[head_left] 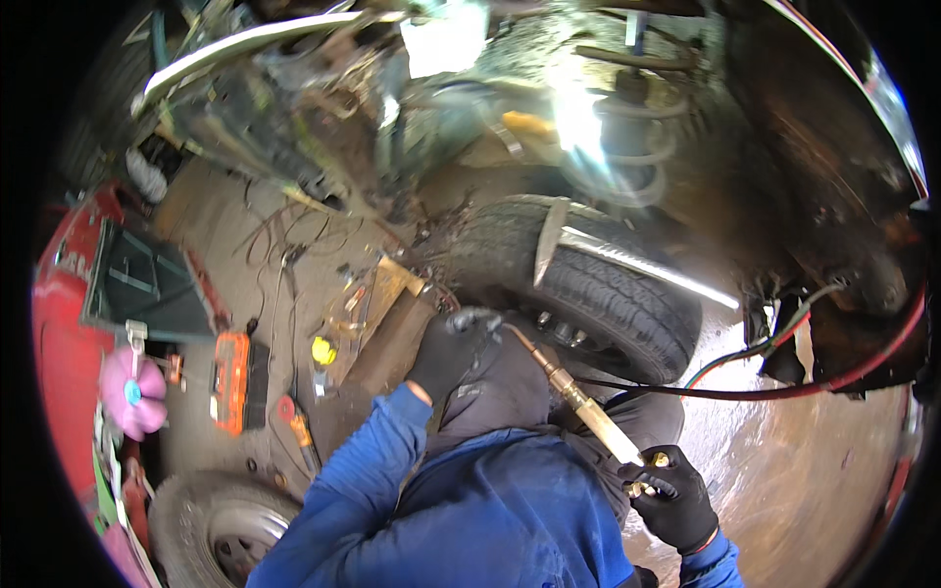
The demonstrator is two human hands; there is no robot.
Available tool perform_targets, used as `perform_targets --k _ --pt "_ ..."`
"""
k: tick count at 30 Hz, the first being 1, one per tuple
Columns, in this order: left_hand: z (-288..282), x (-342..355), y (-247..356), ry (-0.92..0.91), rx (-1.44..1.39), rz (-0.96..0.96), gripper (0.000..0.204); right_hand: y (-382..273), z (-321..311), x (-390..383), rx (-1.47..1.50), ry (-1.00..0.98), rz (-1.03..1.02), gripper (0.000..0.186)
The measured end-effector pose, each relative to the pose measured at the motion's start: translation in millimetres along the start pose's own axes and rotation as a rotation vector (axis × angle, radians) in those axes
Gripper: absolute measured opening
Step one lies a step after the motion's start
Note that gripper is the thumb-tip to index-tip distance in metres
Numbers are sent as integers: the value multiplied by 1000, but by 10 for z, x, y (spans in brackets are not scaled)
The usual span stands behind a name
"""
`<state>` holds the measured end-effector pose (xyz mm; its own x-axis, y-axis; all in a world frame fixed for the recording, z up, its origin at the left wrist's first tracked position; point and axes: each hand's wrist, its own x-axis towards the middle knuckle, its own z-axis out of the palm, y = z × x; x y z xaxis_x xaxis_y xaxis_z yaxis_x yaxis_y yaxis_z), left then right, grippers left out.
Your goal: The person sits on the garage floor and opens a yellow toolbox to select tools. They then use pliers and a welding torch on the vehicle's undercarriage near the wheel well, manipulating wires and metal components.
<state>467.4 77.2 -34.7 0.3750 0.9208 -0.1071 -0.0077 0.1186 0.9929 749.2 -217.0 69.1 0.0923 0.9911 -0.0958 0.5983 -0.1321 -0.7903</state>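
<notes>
My right hand (676, 500), in a black glove, grips the valve end of a brass gas torch (594, 416). The torch slants up and left across my lap, its thin copper-coloured tip near my left hand. No flame shows at the tip. My left hand (456, 355), also black-gloved, rests over my knee with its fingers curled together; whatever may be in them is hidden. Just beyond my hands lies a tyre (608, 284) on its wheel. A hammer (637, 263) with a pale metal handle rests on top of the tyre.
Red and green hoses (784, 377) curve along the right side. Above hang a coil spring (627, 147) and rusty vehicle metal. To the left are an orange toolbox (232, 382), a pink fan (134, 392), a yellow item (323, 350), a red-and-orange tool (297, 428) and another wheel (216, 534).
</notes>
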Motion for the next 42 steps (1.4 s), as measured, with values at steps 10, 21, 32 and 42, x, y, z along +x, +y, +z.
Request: perform_targets --k 10,21,32,42 --pt "-504 101 -1015 496 -392 -277 41 29 43 140 218 -49 126 41" --pt "-417 -256 -1623 279 -312 -75 40 -187 182 390 189 -61 72 44" --pt "-2361 871 -1619 576 818 -114 43 -304 250 432 132 -22 108 44" --pt "-2764 1636 -1571 548 1159 -275 38 -427 328 452 -43 -33 75 47"
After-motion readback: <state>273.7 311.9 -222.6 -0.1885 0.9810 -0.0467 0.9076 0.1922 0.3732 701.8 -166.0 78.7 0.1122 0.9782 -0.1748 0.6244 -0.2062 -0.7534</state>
